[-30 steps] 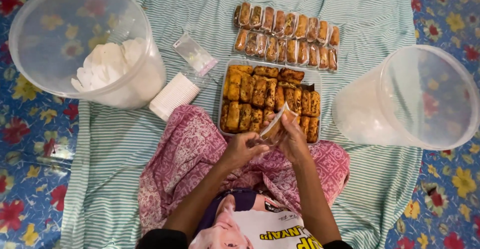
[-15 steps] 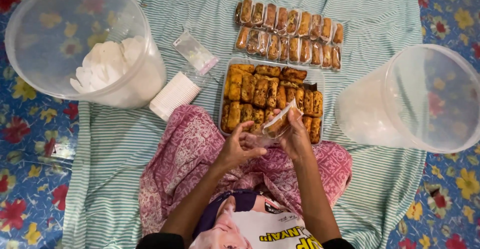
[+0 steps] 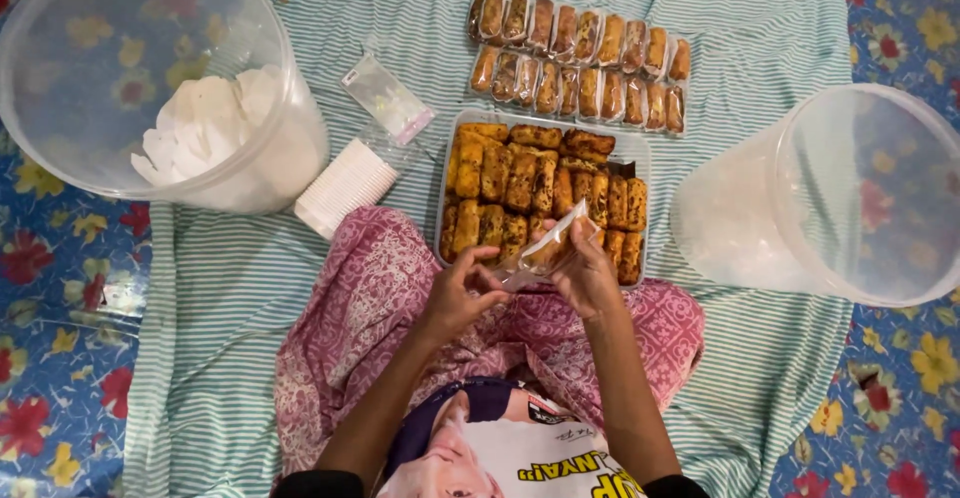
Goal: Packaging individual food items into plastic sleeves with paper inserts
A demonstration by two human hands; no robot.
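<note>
My left hand [image 3: 458, 293] and my right hand [image 3: 588, 276] together hold a small clear plastic bag [image 3: 545, 251] with one golden-brown pastry piece inside, just above my lap. The left fingers pinch the bag's lower open end; the right hand grips its upper part. Right behind the hands sits a clear rectangular tray [image 3: 442, 208] filled with several browned pastry pieces. Beyond the tray lie two rows of bagged pastries [image 3: 580, 58] on the striped cloth.
A big clear tub [image 3: 60, 108] with white paper liners stands at the left, a second clear tub [image 3: 900, 198] lies on its side at the right. A stack of white liners [image 3: 345, 188] and a pack of small bags [image 3: 388, 100] lie left of the tray.
Both hands have shifted slightly with the bag; the left fingers moved up onto the bag's lower end. The view drifted a little.
</note>
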